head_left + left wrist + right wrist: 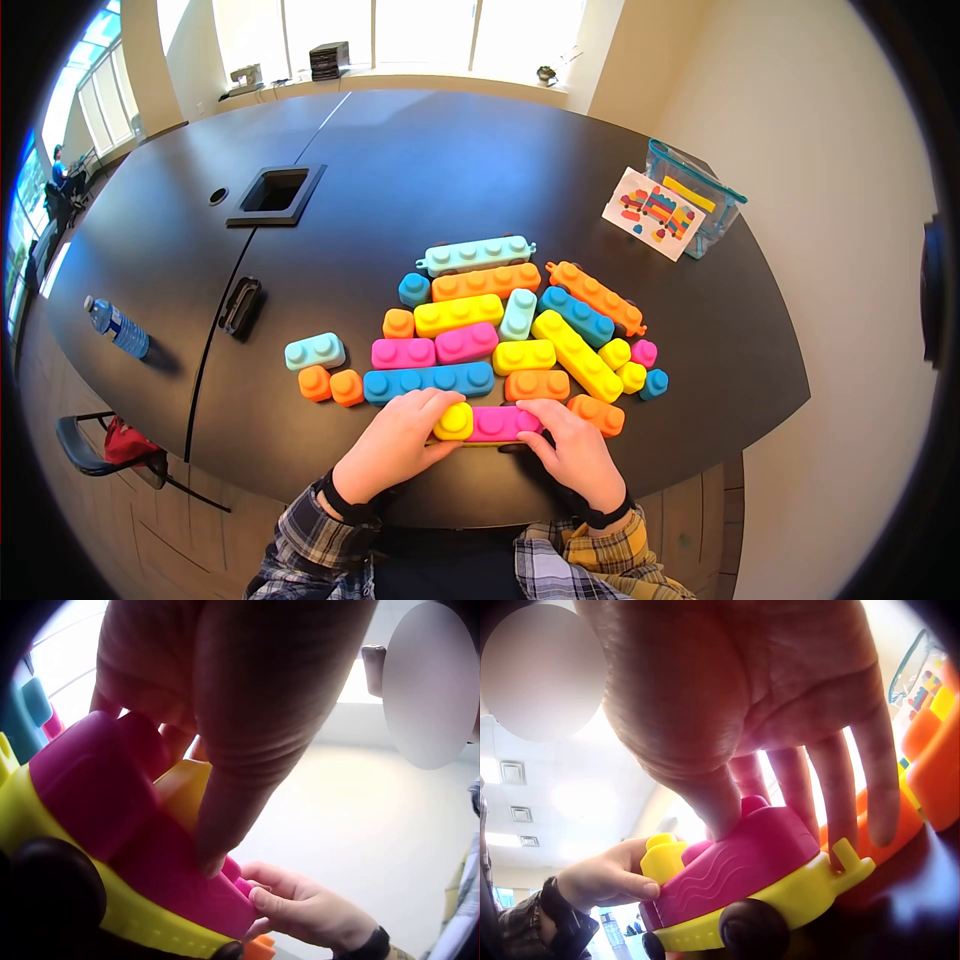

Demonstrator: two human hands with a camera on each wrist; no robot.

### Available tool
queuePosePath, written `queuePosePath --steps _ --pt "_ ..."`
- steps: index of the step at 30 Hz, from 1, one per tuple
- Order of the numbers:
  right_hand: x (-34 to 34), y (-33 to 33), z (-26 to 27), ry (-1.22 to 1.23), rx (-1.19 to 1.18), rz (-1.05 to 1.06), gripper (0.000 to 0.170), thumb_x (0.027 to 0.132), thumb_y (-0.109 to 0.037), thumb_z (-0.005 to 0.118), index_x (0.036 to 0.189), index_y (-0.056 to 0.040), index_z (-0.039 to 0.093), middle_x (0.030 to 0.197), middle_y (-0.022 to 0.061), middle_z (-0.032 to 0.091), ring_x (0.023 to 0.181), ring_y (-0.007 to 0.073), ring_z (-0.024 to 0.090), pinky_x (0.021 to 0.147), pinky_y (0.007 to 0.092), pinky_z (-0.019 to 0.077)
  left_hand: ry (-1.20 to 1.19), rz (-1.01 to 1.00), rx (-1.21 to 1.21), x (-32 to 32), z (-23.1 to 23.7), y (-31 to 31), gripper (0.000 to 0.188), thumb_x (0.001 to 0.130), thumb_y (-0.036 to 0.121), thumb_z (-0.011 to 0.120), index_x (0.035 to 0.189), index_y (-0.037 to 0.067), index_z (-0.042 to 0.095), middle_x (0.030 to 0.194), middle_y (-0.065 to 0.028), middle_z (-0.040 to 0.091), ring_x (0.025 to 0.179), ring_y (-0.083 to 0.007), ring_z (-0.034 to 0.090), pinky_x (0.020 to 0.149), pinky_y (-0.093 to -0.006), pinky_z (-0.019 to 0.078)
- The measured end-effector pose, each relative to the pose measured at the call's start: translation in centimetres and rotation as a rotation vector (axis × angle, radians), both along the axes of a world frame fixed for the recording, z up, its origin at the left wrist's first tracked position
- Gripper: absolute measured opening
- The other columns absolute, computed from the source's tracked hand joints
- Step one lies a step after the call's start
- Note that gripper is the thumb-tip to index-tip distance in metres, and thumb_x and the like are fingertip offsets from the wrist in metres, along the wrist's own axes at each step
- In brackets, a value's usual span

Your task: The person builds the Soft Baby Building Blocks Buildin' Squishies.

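A yellow wheeled base near the table's front edge carries a long pink block and a small yellow block at its left end. My left hand grips the yellow block's end, thumb at the near side and fingers at the far side. At the pink block's right end, my right hand holds on, with its thumb against the near side in the right wrist view. Dark wheels show beneath the base, and a hook sticks out from its right end.
Beyond the hands lie several blocks, among them a long blue one, and a teal wheeled base. A picture card leans by a clear bag at right. A water bottle and black case are at left.
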State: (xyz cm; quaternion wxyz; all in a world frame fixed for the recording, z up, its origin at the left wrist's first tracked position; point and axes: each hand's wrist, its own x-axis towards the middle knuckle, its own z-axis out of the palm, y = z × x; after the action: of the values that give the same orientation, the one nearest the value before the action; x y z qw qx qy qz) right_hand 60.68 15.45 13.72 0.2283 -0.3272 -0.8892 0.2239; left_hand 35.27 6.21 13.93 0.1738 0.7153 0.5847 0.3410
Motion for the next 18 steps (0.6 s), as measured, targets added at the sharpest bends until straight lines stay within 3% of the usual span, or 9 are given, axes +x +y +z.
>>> queuePosePath --steps 2,5,8,15,18 --pt "-0.1 -0.2 0.5 -0.026 -0.096 -0.013 0.039 0.096 -0.02 0.076 0.132 -0.0079 0.067 0.122 0.0139 0.072 0.106 0.0361 0.07 0.09 0.0412 0.0579 0.002 -0.009 -0.014 -0.2 -0.1 0.0 0.052 0.082 0.014 0.087 0.127 0.006 0.062 0.113 -0.0144 0.068 0.107 -0.0367 0.067 0.091 -0.0431 0.0549" --pt "-0.1 -0.1 -0.2 -0.004 0.003 0.003 0.036 0.098 -0.025 0.073 0.131 -0.0118 0.066 0.117 0.0073 0.072 0.099 0.0314 0.072 0.081 0.0408 0.0605 -0.021 -0.018 -0.024 -0.5 -0.1 -0.1 0.056 0.081 0.016 0.088 0.13 0.006 0.062 0.113 -0.0139 0.068 0.106 -0.0369 0.067 0.091 -0.0436 0.0549" --pt "-0.2 0.1 -0.3 0.005 0.006 0.016 0.036 0.098 -0.026 0.073 0.131 -0.012 0.067 0.117 0.0072 0.072 0.099 0.0313 0.072 0.081 0.0406 0.0604 -0.023 0.019 -0.044 -0.6 0.3 -0.3 0.059 0.081 0.017 0.09 0.132 0.006 0.062 0.116 -0.0138 0.068 0.108 -0.0361 0.068 0.093 -0.0427 0.0555" --pt "-0.4 0.0 -0.2 0.007 -0.006 0.013 0.037 0.098 -0.027 0.073 0.131 -0.0123 0.067 0.117 0.0071 0.072 0.099 0.0314 0.072 0.081 0.0404 0.0603 -0.112 0.06 0.02 -1.5 2.7 -1.2 0.058 0.08 0.018 0.091 0.131 0.007 0.066 0.122 -0.0139 0.069 0.112 -0.0338 0.068 0.094 -0.0408 0.0566" --pt "-0.7 -0.2 0.5 -0.017 -0.096 0.013 0.04 0.096 -0.021 0.076 0.132 -0.0076 0.067 0.122 0.0136 0.072 0.105 0.0354 0.071 0.09 0.0408 0.0579 -0.08 0.045 0.007 -1.6 2.3 -1.2 0.052 0.081 0.017 0.09 0.128 0.007 0.069 0.12 -0.012 0.069 0.109 -0.0326 0.069 0.092 -0.0399 0.0573"
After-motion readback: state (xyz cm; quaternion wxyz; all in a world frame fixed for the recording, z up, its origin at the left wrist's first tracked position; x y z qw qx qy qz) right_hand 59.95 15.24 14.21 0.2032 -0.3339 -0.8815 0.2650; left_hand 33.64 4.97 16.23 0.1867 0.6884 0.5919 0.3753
